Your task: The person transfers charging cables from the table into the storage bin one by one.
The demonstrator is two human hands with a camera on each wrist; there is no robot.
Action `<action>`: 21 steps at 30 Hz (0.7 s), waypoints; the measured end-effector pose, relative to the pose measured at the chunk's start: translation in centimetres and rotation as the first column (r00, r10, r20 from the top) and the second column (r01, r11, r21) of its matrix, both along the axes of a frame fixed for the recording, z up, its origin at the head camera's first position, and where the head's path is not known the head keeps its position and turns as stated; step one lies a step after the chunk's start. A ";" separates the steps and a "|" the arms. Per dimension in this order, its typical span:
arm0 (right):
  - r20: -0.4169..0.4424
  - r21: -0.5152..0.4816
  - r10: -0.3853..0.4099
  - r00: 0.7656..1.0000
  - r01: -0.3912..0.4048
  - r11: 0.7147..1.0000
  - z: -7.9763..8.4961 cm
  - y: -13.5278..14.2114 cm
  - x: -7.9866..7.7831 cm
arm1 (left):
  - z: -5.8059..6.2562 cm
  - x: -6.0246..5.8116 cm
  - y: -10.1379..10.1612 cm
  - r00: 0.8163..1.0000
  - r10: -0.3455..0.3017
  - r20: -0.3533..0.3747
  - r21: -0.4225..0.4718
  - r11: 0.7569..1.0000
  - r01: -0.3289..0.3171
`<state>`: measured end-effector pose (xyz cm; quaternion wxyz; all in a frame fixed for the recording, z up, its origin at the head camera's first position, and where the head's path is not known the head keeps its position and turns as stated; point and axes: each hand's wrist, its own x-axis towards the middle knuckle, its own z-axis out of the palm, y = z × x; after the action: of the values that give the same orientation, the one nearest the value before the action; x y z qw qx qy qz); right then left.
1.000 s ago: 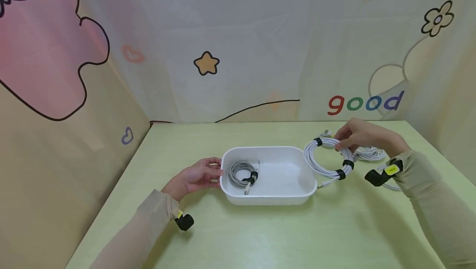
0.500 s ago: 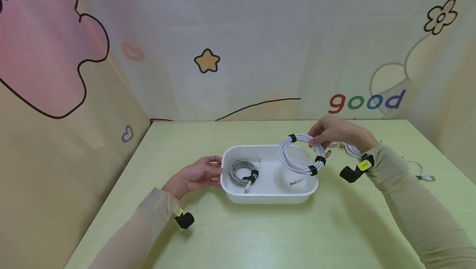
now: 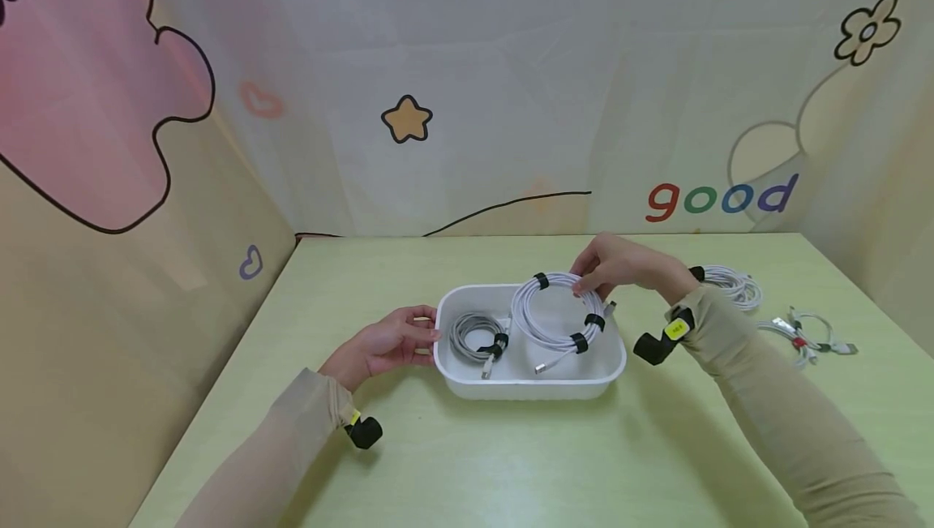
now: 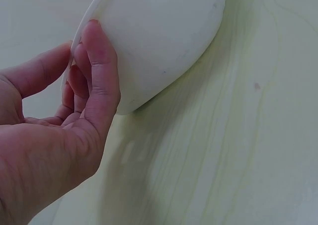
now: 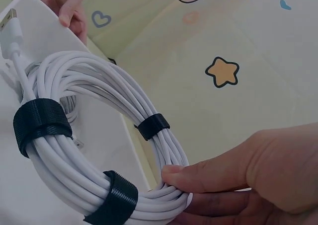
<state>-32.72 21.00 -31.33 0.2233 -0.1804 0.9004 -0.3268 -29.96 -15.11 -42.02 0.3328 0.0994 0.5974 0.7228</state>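
A white tub [image 3: 529, 389] with rounded corners stands mid-table. My left hand [image 3: 390, 347] pinches its left rim, thumb on top and fingers below, as the left wrist view [image 4: 74, 101] shows up close. My right hand [image 3: 623, 264] pinches the far right side of a coiled white USB cable [image 3: 531, 325], bound with three black straps. The coil is tilted over the tub's right half, one plug hanging toward the tub floor. In the tub's left end lies a smaller grey coiled cable [image 3: 461, 338] with a black strap.
Behind my right wrist, another white coiled cable [image 3: 737, 288] lies on the table. A smaller cable bundle with a red tie [image 3: 800, 342] lies nearer, beside my right sleeve. A printed curtain [image 3: 481, 106] closes off the table's back edge.
My right hand has carried the white coil leftward, from beside the tub to over its right half. The left hand stays on the rim. Cables at the right have come into fuller view.
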 end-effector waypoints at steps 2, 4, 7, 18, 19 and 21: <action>0.008 0.005 -0.003 1.000 0.003 1.000 -0.2 -0.3 -0.1 | 0.0 0.0 0.0 1.000 -0.001 -0.001 0.003 1.000 0.001; 0.014 0.014 -0.006 1.000 0.006 1.000 -0.5 -0.6 -0.1 | 0.0 0.1 0.0 1.000 0.000 0.000 0.003 1.000 0.000; 0.021 0.026 -0.008 1.000 0.007 1.000 -0.8 -0.9 -0.2 | 0.0 0.1 0.0 1.000 -0.001 0.000 0.005 1.000 0.001; 0.001 0.059 -0.043 0.999 0.043 0.997 -2.0 -1.5 -0.4 | 0.1 0.1 0.0 1.000 0.000 0.007 0.014 1.000 0.000; -0.005 0.066 -0.044 0.999 0.044 0.997 -2.1 -1.5 -0.4 | 0.1 0.1 0.0 1.000 0.002 0.008 0.012 1.000 -0.002; -0.012 0.077 -0.050 0.999 0.051 0.996 -2.3 -1.5 -0.3 | 0.1 0.1 0.0 1.000 0.004 0.009 0.009 1.000 -0.004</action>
<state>-33.03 19.51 -33.62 0.2171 -0.1505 0.9177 -0.2965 -29.81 -15.07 -41.93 0.3337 0.0963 0.5929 0.7266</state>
